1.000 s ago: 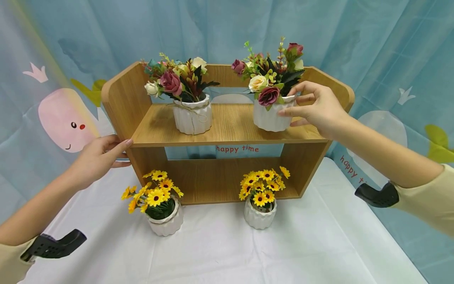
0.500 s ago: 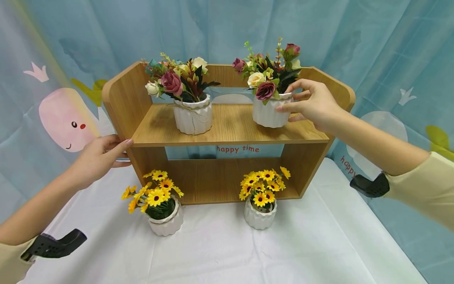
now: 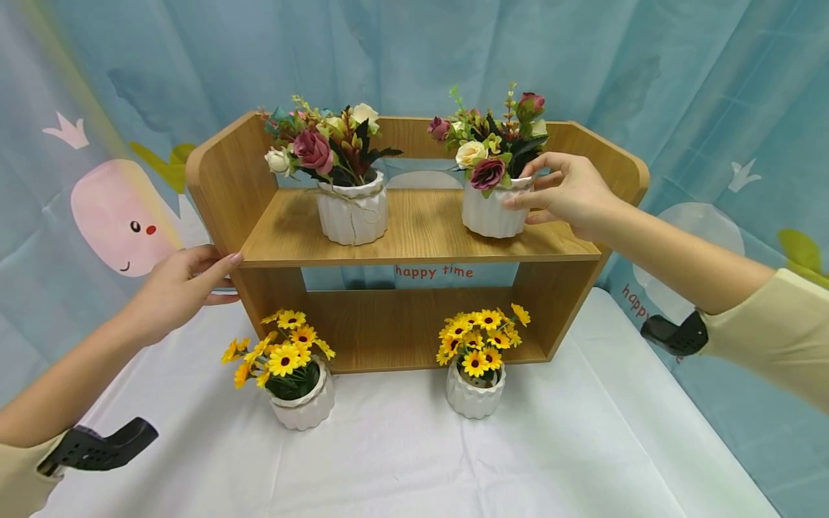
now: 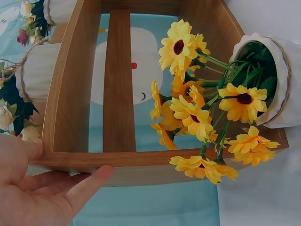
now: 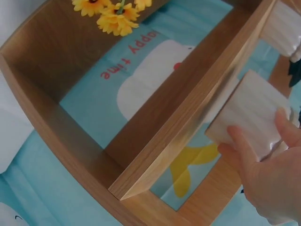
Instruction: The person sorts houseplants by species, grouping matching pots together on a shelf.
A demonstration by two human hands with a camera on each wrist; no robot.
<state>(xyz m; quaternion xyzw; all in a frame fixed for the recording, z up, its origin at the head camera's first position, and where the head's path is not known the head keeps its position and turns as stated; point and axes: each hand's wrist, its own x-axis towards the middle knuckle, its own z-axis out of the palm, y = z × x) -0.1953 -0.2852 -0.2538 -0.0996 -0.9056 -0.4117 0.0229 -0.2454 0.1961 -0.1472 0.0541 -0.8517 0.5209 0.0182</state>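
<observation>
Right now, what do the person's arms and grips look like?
The left sleeve and right sleeve are plain cream. The left black fitting and right black fitting at their ends are curved, the left one dotted with small holes. The left grip and right grip wear no gloves; no cables show.

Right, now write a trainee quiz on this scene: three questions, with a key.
1. What does the left hand touch?
2. True or false: both pots of yellow flowers stand on the white cloth.
3. The right hand holds a white pot of: A) yellow flowers; B) cacti; C) roses.

Key: 1: the wooden shelf, at its left side. 2: true. 3: C.
</observation>
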